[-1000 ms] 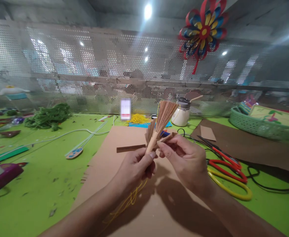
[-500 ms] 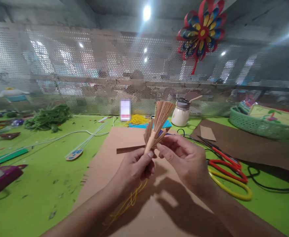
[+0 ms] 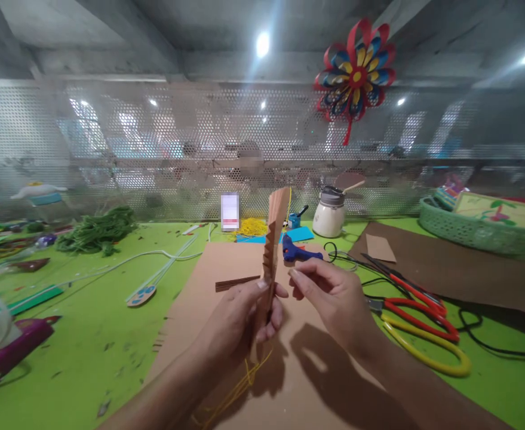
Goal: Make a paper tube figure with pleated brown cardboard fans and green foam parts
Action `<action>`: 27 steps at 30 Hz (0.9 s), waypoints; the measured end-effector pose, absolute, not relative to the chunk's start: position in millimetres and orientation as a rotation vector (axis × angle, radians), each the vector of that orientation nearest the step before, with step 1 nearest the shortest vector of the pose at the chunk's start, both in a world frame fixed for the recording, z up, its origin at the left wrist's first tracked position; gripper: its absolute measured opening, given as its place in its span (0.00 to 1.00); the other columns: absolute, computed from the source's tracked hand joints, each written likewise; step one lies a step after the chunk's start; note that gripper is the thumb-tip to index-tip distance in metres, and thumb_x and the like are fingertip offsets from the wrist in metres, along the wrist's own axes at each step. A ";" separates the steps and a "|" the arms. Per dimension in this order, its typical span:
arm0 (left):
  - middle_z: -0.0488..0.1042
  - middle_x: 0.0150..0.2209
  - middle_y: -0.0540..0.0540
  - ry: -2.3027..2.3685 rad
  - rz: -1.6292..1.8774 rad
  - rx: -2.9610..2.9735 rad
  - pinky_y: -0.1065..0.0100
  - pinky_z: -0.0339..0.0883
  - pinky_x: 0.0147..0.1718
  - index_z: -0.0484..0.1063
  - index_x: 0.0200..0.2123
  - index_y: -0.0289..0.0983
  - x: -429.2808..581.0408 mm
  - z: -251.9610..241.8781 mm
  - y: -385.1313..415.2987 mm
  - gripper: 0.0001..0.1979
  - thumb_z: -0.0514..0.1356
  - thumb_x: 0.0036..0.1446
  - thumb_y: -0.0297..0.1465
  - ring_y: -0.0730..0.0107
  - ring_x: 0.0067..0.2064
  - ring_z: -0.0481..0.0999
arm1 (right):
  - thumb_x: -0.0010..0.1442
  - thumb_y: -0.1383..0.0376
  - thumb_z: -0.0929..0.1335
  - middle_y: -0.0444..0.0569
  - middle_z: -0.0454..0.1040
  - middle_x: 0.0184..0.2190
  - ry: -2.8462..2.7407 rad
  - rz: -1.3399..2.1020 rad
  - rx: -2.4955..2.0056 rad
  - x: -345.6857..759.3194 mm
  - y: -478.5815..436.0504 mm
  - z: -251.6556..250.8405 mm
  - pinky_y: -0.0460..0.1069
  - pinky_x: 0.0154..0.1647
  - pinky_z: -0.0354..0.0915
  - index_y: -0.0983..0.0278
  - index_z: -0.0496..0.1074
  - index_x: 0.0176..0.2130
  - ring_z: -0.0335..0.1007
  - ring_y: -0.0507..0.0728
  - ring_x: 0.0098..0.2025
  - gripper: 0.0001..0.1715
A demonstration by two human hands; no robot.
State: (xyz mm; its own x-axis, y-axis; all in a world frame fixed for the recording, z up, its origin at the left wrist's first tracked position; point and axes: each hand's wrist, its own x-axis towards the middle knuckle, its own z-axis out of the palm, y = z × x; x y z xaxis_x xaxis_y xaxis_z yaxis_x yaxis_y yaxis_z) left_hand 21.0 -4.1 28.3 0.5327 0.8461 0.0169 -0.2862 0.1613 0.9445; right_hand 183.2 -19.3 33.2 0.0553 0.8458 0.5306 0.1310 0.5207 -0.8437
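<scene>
My left hand (image 3: pixel 248 307) is closed around a folded, fringed brown paper piece (image 3: pixel 275 233), which stands nearly upright with its cut edge to the left. Thin yellow strings (image 3: pixel 249 377) trail below that hand. To the right, apart from the paper, my right hand (image 3: pixel 329 292) has thumb and index finger pinched together; whatever may be between the tips is too small to make out. Dark brown paper strips (image 3: pixel 238 283) lie left of the piece, over a tan cardboard sheet (image 3: pixel 190 310). Behind sits a blue glue gun (image 3: pixel 300 251).
Red-handled scissors (image 3: pixel 418 295) and yellow-handled scissors (image 3: pixel 427 346) lie at right with black cord. Farther back are a white jar (image 3: pixel 329 214), a green basket (image 3: pixel 481 230), yellow string (image 3: pixel 253 227) and a phone (image 3: pixel 230 211). Green string (image 3: pixel 101 230) lies at left.
The fringed paper piece has been turned from spread and leaning right to narrow and nearly upright. My right hand has come away from it. The view has tilted up slightly.
</scene>
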 end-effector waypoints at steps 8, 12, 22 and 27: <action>0.67 0.18 0.51 0.499 0.803 1.098 0.77 0.52 0.17 0.71 0.36 0.34 19.0 26.2 -3.9 0.18 0.47 0.63 0.38 0.80 0.16 0.60 | 0.60 0.68 0.67 0.44 0.69 0.26 -1.549 0.570 -0.857 181.6 -24.3 37.8 0.47 0.32 0.62 0.66 0.72 0.28 0.65 0.51 0.30 0.08; 0.68 0.18 0.51 0.452 0.755 1.069 0.77 0.50 0.17 0.70 0.35 0.34 18.5 21.0 -2.0 0.18 0.48 0.62 0.40 0.81 0.16 0.61 | 0.60 0.68 0.67 0.44 0.69 0.26 -1.556 0.596 -0.865 182.5 -23.3 38.2 0.47 0.32 0.63 0.66 0.71 0.27 0.65 0.51 0.30 0.10; 0.68 0.17 0.50 0.452 0.711 1.040 0.77 0.49 0.16 0.70 0.34 0.33 22.5 18.9 -3.8 0.19 0.49 0.59 0.43 0.81 0.15 0.60 | 0.60 0.65 0.67 0.43 0.68 0.22 -1.515 0.825 -0.848 178.2 -23.6 38.3 0.48 0.29 0.64 0.65 0.70 0.27 0.66 0.51 0.26 0.10; 0.69 0.17 0.49 0.476 0.734 1.075 0.78 0.49 0.15 0.70 0.33 0.32 23.8 20.3 -5.2 0.20 0.47 0.61 0.41 0.81 0.14 0.60 | 0.60 0.62 0.67 0.43 0.67 0.22 -1.498 0.895 -0.855 177.2 -22.4 35.7 0.48 0.30 0.64 0.64 0.70 0.26 0.65 0.51 0.26 0.12</action>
